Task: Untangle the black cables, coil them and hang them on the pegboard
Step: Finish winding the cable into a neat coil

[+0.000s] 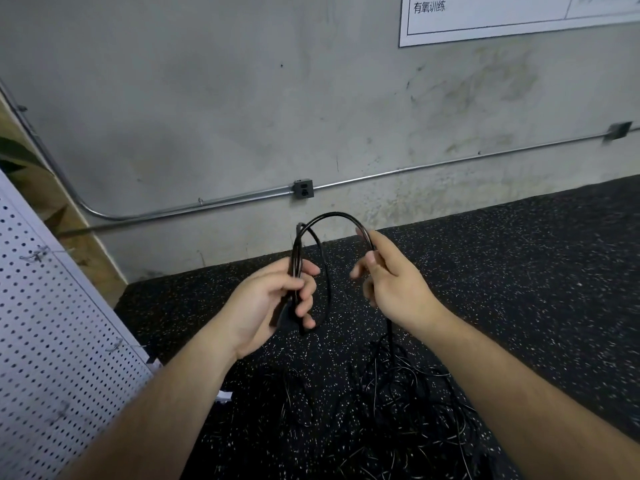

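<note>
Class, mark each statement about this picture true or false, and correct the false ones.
1. The left hand and the right hand both hold the black cable. True.
2. The pegboard stands on the person's right. False: it is on the left.
3. A tangle of black cables lies on the floor below the hands. True.
4. A coiled cable already hangs on the pegboard. False: the hooks in view carry no cable.
5. A cable is plugged into the wall outlet. False: nothing is plugged into it.
</note>
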